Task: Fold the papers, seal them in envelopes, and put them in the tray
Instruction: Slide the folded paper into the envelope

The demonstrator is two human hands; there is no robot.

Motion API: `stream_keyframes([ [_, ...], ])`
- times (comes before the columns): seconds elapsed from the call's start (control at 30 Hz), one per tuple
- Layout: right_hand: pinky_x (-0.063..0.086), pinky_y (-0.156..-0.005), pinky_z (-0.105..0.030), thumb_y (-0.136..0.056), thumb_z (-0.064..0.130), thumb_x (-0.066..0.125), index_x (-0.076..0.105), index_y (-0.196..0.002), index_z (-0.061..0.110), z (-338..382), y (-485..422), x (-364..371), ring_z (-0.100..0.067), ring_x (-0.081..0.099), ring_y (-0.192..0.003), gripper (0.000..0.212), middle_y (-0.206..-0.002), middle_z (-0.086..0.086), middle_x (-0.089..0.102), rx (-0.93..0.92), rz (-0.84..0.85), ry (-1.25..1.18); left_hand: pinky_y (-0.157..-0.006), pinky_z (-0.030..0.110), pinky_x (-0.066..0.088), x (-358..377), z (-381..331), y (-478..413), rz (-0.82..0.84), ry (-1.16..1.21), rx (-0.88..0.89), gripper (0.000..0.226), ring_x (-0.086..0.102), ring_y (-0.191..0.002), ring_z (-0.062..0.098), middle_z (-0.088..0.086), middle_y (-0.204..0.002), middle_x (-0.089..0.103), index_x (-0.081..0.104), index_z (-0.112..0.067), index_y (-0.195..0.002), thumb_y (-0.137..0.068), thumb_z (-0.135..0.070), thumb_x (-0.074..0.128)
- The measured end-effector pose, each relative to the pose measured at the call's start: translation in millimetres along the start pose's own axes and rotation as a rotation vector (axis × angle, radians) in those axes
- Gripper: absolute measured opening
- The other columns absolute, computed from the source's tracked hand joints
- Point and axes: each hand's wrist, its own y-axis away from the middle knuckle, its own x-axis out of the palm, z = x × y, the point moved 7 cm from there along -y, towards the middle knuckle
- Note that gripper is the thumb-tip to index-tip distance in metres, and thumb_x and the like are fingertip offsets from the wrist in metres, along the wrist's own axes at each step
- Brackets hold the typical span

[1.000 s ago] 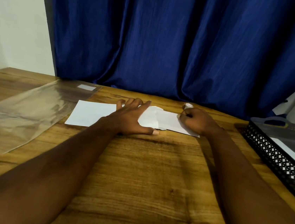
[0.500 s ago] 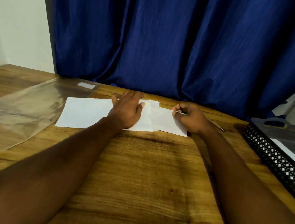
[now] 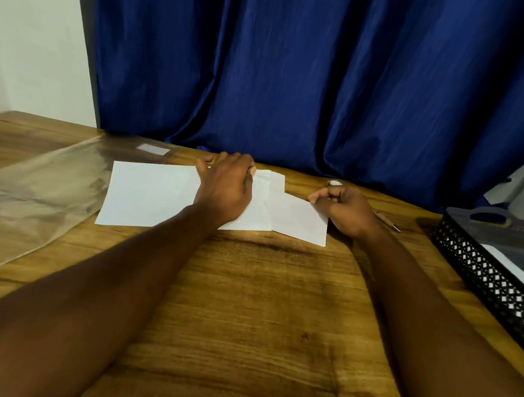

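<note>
My right hand (image 3: 347,209) is clenched small, thumb and forefinger pinching the upper right edge of a smaller white piece (image 3: 300,219) that lies flat on the wooden table (image 3: 257,312). I cannot tell whether this piece is a folded paper or an envelope. My left hand (image 3: 226,187) lies knuckles up on the white paper (image 3: 150,195). Its fingers are bent down over the paper's far edge and its thumb is stretched out to the left. The fingertips are hidden behind my knuckles, so I cannot tell whether they clutch that edge or only press on it.

The paper spreads out to the left of my left hand. Its right part runs under my palm and meets the smaller piece, which overlaps it. Both lie toward the far side of the table, close to the blue curtain (image 3: 301,72).

A pen (image 3: 388,223) lies just behind my right wrist. A small round object (image 3: 334,183), too small to make out, sits beyond my right knuckles. At the right edge stands the black mesh tray (image 3: 489,283), well apart from my hands, with a white flat sheet (image 3: 519,276) lying inside it. To the far left a clear plastic sleeve (image 3: 26,191) lies flat, touching the paper's left edge.
</note>
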Motion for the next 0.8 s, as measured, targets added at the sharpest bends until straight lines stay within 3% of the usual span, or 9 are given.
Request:
stream_keyframes([
  [0.1, 0.053, -0.064, -0.011, -0.1, 0.02, 0.074, 0.082, -0.1, 0.023, 5, 2, 0, -0.001, 0.075, -0.086, 0.009, -0.093, 0.012, 0.081, -0.054, -0.086, -0.138, -0.105, 0.05, 0.024, 2, 0, -1, 0.004, 0.007, -0.004, 0.017, 0.054, -0.11, 0.021, -0.001, -0.113, 0.064, 0.059, -0.024, -0.113, -0.107, -0.022, 0.043],
  [0.2, 0.05, -0.067, -0.006, -0.098, 0.019, 0.076, 0.082, -0.101, 0.024, 16, 5, 14, 0.005, 0.072, -0.085, 0.008, -0.091, 0.016, 0.08, -0.152, -0.159, -0.128, -0.105, 0.049, 0.024, 2, -4, 0, -0.01, 0.017, 0.025, 0.017, 0.055, -0.109, 0.021, -0.001, -0.113, 0.065, 0.059, -0.023, -0.114, -0.107, -0.022, 0.044],
  [0.33, 0.056, -0.075, -0.017, -0.095, 0.013, 0.079, 0.076, -0.109, 0.019, 30, 8, 38, -0.007, 0.068, -0.083, 0.015, -0.092, -0.002, 0.076, -0.269, -0.087, -0.119, -0.106, 0.05, 0.023, 4, -7, 1, -0.016, 0.001, 0.042, 0.018, 0.056, -0.109, 0.021, -0.001, -0.114, 0.066, 0.06, -0.024, -0.115, -0.107, -0.024, 0.044],
  [0.47, 0.056, -0.066, -0.016, -0.096, 0.017, 0.076, 0.074, -0.108, 0.026, 21, 6, 17, -0.003, 0.067, -0.075, 0.014, -0.087, 0.002, 0.074, -0.142, -0.141, -0.171, -0.105, 0.05, 0.024, -1, -1, 0, -0.064, 0.012, 0.003, 0.014, 0.057, -0.103, 0.019, -0.003, -0.107, 0.066, 0.058, -0.026, -0.107, -0.106, -0.024, 0.045],
  [0.57, 0.054, -0.06, -0.012, -0.095, 0.012, 0.075, 0.078, -0.099, 0.023, 14, 7, 8, 0.0, 0.071, -0.07, 0.011, -0.082, 0.007, 0.079, -0.076, -0.049, -0.152, -0.106, 0.051, 0.025, -2, 0, -1, -0.062, -0.005, -0.021, 0.014, 0.057, -0.105, 0.019, -0.002, -0.11, 0.066, 0.059, -0.026, -0.11, -0.107, -0.024, 0.045],
  [0.67, 0.056, -0.063, -0.015, -0.093, 0.01, 0.078, 0.08, -0.095, 0.018, 20, 13, 19, -0.004, 0.072, -0.072, 0.009, -0.085, 0.0, 0.08, -0.083, 0.041, -0.128, -0.107, 0.05, 0.024, -3, -4, -1, -0.066, -0.012, -0.012, 0.015, 0.058, -0.107, 0.02, -0.001, -0.112, 0.066, 0.059, -0.025, -0.111, -0.107, -0.023, 0.045],
  [0.8, 0.059, -0.07, -0.023, -0.093, 0.01, 0.079, 0.077, -0.105, 0.016, 35, 16, 30, -0.012, 0.069, -0.077, 0.014, -0.092, -0.01, 0.077, -0.126, -0.02, -0.15, -0.107, 0.048, 0.024, -8, -7, 0, -0.071, 0.012, -0.009, 0.016, 0.059, -0.107, 0.02, -0.001, -0.113, 0.066, 0.058, -0.025, -0.111, -0.106, -0.02, 0.044],
])
